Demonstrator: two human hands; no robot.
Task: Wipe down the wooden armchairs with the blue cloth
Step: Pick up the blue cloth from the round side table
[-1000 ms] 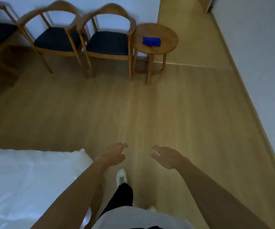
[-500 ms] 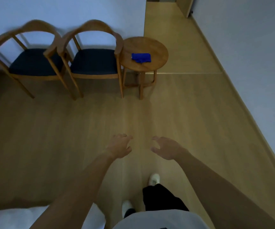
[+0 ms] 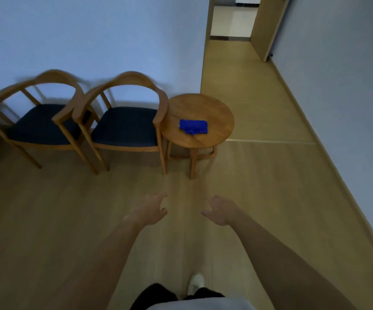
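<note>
Head view: the blue cloth [image 3: 193, 126] lies bunched on the round side table [image 3: 217, 108], just beside the nearer armchair [image 3: 127, 124]. Another armchair [image 3: 40, 121] is blurred, cut off at left. My left hand [image 3: 151, 209] and right hand [image 3: 222, 210] hang loose-fingered, empty. Chairs and table are closer than before.

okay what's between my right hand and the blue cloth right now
In the head view, only bare wooden floor, then the near edge of the round side table that the blue cloth lies on. The right hand is empty, well short of it.
</note>
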